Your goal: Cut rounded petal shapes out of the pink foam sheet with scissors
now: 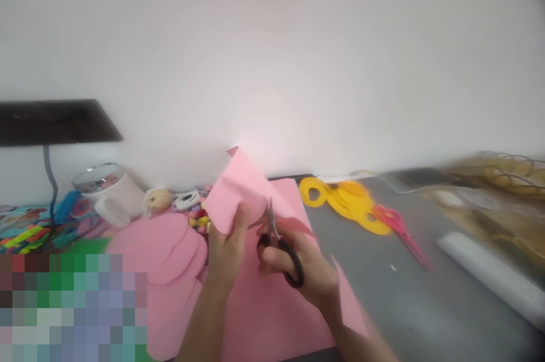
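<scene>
My left hand pinches a sheet of pink paper, thumb on top, holding it up off the table. Black-handled scissors sit in my right hand, with fingers through the loops. Their blades point up and lie at the cut edge of the pink paper, beside my left thumb. Below both hands lies a larger pink sheet. Several cut pink paper circles overlap in a pile left of my left hand.
Yellow paper rings and discs lie at the right, with pink scissors beside them. A white roll rests farther right. At the back left stand a white mug and small colourful items. A pixelated patch covers the lower left.
</scene>
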Available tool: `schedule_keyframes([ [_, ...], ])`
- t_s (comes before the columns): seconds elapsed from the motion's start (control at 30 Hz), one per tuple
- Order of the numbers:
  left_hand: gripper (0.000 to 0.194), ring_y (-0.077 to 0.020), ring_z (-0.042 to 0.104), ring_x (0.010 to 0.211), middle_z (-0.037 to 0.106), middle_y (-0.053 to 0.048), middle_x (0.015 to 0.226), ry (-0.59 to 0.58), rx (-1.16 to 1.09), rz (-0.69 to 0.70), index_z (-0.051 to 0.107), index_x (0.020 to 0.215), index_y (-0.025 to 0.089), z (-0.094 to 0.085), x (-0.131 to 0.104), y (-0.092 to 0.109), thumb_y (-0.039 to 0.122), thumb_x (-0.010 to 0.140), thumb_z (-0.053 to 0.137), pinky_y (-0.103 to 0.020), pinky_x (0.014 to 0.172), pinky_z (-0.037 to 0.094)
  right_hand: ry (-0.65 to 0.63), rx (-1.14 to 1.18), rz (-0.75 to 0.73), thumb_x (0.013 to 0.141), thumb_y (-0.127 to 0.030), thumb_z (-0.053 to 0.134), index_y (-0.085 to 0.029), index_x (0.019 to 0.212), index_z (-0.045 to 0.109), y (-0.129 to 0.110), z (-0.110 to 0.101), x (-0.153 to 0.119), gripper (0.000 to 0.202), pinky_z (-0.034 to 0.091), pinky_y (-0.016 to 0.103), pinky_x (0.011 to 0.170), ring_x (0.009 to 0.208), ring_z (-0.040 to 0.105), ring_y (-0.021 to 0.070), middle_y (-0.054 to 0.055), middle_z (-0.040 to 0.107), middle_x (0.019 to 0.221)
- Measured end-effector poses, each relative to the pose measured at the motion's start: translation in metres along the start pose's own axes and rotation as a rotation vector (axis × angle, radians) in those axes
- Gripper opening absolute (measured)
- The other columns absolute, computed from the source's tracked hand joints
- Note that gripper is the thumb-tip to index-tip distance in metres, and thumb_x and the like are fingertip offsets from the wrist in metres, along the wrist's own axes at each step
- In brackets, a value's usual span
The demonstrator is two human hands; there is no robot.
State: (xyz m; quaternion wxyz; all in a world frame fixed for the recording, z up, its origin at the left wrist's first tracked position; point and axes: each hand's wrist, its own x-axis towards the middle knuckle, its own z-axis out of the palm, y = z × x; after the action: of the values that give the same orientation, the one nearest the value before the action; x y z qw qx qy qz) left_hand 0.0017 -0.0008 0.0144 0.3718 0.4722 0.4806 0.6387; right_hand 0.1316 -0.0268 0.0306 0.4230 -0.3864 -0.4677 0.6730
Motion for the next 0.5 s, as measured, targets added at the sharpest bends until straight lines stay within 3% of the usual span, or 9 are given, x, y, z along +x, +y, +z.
schedule_keyframes([
  [0.07,0.033,-0.0247,0.066,0.096,0.072,-0.008,0.095,0.010,0.121,0.033,0.067,0.098,0.018,-0.002,-0.001,0.003,0.047,0.083,0.062,-0.033,0.081,0.052,-0.003,0.023,0.015,0.066,-0.038,0.079,-0.018,0.081,0.057,0.003,-0.002,0.000,0.033,0.045,0.028,0.060,0.057,0.054,0.0138,-0.004,0.055,0.063],
  [0.13,0.027,-0.0213,0.066,0.077,0.069,-0.004,0.076,0.027,0.279,0.109,0.066,0.082,0.019,-0.005,-0.001,0.006,0.045,0.083,0.061,-0.030,0.068,0.051,0.000,0.083,0.022,0.067,-0.038,0.079,-0.018,0.091,0.056,0.007,-0.004,-0.001,0.039,0.045,0.028,0.062,0.059,0.056,0.0137,-0.003,0.058,0.067],
  [0.23,0.028,-0.0142,0.054,0.050,0.054,0.003,0.051,-0.062,0.411,0.308,0.057,0.062,0.020,-0.009,0.001,0.007,0.035,0.086,0.059,-0.027,0.052,0.043,0.004,0.057,0.078,0.072,-0.038,0.077,-0.018,0.097,0.057,0.013,-0.008,-0.001,0.037,0.046,0.029,0.065,0.062,0.058,0.0141,-0.003,0.059,0.066],
  [0.33,0.026,-0.0154,0.061,0.061,0.063,0.000,0.061,-0.160,0.377,0.310,0.062,0.065,0.020,-0.009,0.003,0.009,0.033,0.087,0.057,-0.026,0.058,0.047,0.033,-0.015,0.103,0.072,-0.039,0.077,-0.019,0.095,0.059,0.011,-0.009,0.000,0.036,0.046,0.027,0.063,0.061,0.057,0.0132,-0.005,0.057,0.065],
  [0.43,0.023,-0.0211,0.068,0.084,0.073,-0.005,0.083,-0.050,0.234,0.107,0.070,0.082,0.019,-0.008,0.002,0.014,0.040,0.084,0.061,-0.028,0.073,0.052,0.027,-0.014,0.076,0.067,-0.036,0.082,-0.019,0.090,0.060,0.007,-0.009,0.001,0.037,0.045,0.026,0.063,0.062,0.055,0.0110,-0.006,0.054,0.069],
  [0.5,0.026,-0.0226,0.067,0.094,0.074,-0.006,0.092,0.003,0.147,0.062,0.070,0.091,0.018,-0.008,0.002,0.016,0.041,0.080,0.066,-0.029,0.081,0.052,-0.005,-0.006,0.043,0.065,-0.034,0.083,-0.018,0.089,0.060,0.005,-0.010,0.001,0.036,0.044,0.025,0.063,0.062,0.052,0.0102,-0.005,0.054,0.070],
])
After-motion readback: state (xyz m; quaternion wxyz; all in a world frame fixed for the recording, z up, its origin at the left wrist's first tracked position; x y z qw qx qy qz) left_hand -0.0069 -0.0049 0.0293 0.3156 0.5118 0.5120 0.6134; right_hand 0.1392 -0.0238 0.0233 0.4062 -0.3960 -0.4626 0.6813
